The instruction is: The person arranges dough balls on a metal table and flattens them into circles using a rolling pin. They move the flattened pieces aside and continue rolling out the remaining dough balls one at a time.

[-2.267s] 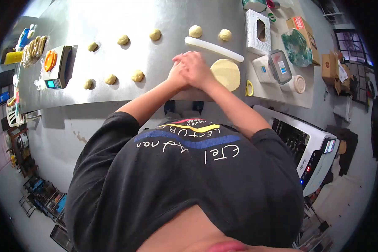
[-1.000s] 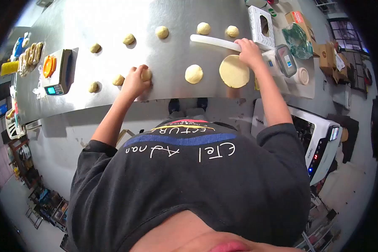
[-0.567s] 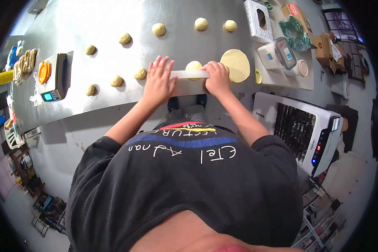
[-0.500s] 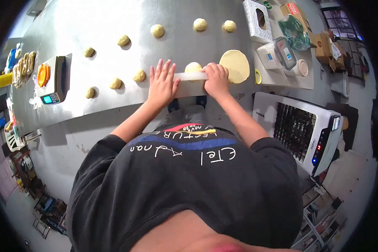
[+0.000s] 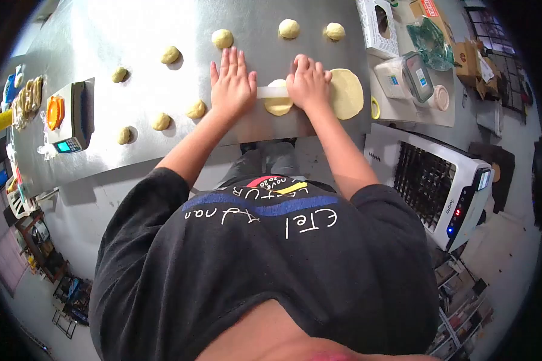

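A white rolling pin (image 5: 272, 92) lies across a flattened piece of dough (image 5: 279, 107) on the metal table. Flat on the pin's left end rests my left hand (image 5: 233, 86), fingers stretched out. My right hand (image 5: 309, 82) is on the pin's right end, its fingers bent. To the right of my right hand lies a wide, thin dough round (image 5: 346, 94), partly beside my fingers. Dough balls sit beyond and to the left, among them one (image 5: 222, 39) just past my left fingertips and one (image 5: 196, 109) left of my wrist.
On the left of the metal table (image 5: 180, 135) stands a scale (image 5: 71, 118) with an orange item (image 5: 55, 112) on it. At the right are a plastic container (image 5: 397, 78), a green bag (image 5: 430, 45), a white box (image 5: 377, 27) and an air cooler (image 5: 430, 180).
Both hands and the rolling pin have moved forward, away from my body, over the dough. The dough under the pin looks longer, and the near part of it now shows.
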A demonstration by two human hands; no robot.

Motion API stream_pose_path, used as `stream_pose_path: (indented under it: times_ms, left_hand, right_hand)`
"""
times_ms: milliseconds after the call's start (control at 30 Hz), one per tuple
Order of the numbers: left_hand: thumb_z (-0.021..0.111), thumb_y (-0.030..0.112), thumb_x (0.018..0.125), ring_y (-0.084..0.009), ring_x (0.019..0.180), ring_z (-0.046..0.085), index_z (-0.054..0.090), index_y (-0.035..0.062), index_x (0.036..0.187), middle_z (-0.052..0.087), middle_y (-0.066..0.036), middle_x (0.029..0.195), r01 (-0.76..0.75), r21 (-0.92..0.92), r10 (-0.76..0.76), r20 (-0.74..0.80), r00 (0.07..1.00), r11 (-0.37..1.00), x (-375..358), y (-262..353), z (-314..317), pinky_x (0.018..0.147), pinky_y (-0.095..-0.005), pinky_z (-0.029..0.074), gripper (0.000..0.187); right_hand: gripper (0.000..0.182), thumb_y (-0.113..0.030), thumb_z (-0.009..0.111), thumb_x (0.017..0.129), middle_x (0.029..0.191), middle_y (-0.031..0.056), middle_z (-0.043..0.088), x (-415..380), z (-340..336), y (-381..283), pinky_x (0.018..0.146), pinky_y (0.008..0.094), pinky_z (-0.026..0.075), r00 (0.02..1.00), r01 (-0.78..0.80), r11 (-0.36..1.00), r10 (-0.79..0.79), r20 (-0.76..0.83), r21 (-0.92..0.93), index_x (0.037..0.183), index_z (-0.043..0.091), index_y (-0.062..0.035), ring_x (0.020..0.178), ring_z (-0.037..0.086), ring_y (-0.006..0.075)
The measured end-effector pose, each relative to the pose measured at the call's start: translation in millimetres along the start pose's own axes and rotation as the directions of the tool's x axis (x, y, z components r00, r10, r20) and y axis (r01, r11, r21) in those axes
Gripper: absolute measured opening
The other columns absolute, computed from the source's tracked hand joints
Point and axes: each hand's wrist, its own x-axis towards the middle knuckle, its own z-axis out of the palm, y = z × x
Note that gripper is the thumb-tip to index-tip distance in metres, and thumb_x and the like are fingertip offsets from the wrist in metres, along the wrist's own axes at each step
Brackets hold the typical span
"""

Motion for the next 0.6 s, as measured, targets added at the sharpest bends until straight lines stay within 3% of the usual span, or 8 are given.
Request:
stream_pose_path:
  times_ms: [100,167,233,333,367,400,567,600]
  left_hand:
    - [0.036,0.039,0.095,-0.0289,0.145,0.008,0.028,-0.001,0.144,0.017,-0.015,0.155,-0.008,-0.054,0.0,-0.134,0.991,0.999,27,-8,12,0.115,-0.0506,0.004,0.064]
    - [0.037,0.039,0.095,-0.0301,0.145,0.005,0.025,-0.0003,0.145,0.015,-0.014,0.155,0.006,-0.067,-0.014,-0.121,0.993,0.998,29,-10,14,0.115,-0.0508,0.002,0.065]
    - [0.037,0.039,0.094,-0.0296,0.145,0.006,0.028,0.0001,0.144,0.017,-0.014,0.155,-0.064,-0.058,0.052,-0.187,0.981,0.996,24,-8,11,0.115,-0.0515,0.001,0.064]
    - [0.035,0.036,0.095,-0.0265,0.144,0.013,0.038,0.0034,0.141,0.025,-0.013,0.152,-0.085,0.123,0.091,-0.05,0.995,0.989,-13,8,-6,0.114,-0.0523,0.001,0.057]
    - [0.033,0.035,0.096,-0.0268,0.144,0.015,0.039,0.0042,0.14,0.026,-0.013,0.152,-0.094,0.133,0.09,0.036,0.995,0.987,-28,12,-10,0.114,-0.0523,0.001,0.054]
    - [0.033,0.034,0.095,-0.027,0.141,0.024,0.044,0.0053,0.137,0.034,-0.013,0.148,-0.132,0.116,0.138,-0.047,0.989,0.984,-41,12,-8,0.113,-0.052,0.003,0.052]
    - [0.04,0.028,0.093,-0.0261,0.138,0.031,0.046,0.0072,0.135,0.041,-0.012,0.144,-0.173,0.039,0.173,-0.012,0.985,0.984,-75,17,-15,0.113,-0.05,0.01,0.047]
    - [0.043,0.027,0.092,-0.0234,0.137,0.032,0.046,0.0077,0.135,0.041,-0.009,0.144,-0.201,0.022,0.201,-0.005,0.979,0.979,-82,15,-13,0.113,-0.0475,0.013,0.047]
  right_hand:
    - [0.034,-0.021,0.05,0.079,0.115,0.0096,0.053,26,7,1,0.089,0.0475,0.033,0.999,-0.039,0.999,0.039,0.018,0.02,0.112,0.045,-0.012,0.107,0.048,0.0293]
    - [0.035,-0.02,0.051,0.079,0.116,0.0094,0.051,36,11,-1,0.089,0.0477,0.033,0.979,0.02,0.999,-0.01,-0.205,0.044,0.112,0.043,-0.012,0.107,0.047,0.0287]
    - [0.043,-0.02,0.051,0.079,0.12,0.0104,0.049,24,8,0,0.096,0.0505,0.03,0.988,0.008,0.998,0.001,-0.154,0.058,0.121,0.041,-0.0122,0.112,0.045,0.0286]
    - [0.067,-0.021,0.05,0.079,0.137,0.0117,0.043,-14,1,-2,0.111,0.0554,0.016,0.981,0.083,0.996,-0.085,-0.176,-0.019,0.142,0.03,-0.0112,0.133,0.034,0.0288]
    - [0.067,-0.021,0.05,0.079,0.137,0.0117,0.043,-27,5,1,0.111,0.0554,0.016,0.982,0.082,0.996,-0.084,-0.167,-0.018,0.142,0.03,-0.0112,0.133,0.034,0.0288]
    - [0.065,-0.022,0.05,0.08,0.139,0.0123,0.042,-39,9,5,0.111,0.0556,0.016,0.98,0.12,0.992,-0.123,-0.153,-0.03,0.141,0.032,-0.009,0.133,0.034,0.0288]
    - [0.061,-0.024,0.049,0.081,0.143,0.0138,0.041,-75,13,11,0.112,0.0535,0.017,0.969,0.206,0.978,-0.207,-0.137,-0.022,0.138,0.039,-0.0055,0.133,0.037,0.0291]
    - [0.055,-0.018,0.05,0.081,0.141,0.0082,0.044,-82,13,11,0.112,0.0516,0.017,0.968,0.2,0.98,-0.198,-0.155,-0.001,0.135,0.046,-0.0092,0.13,0.041,0.0262]
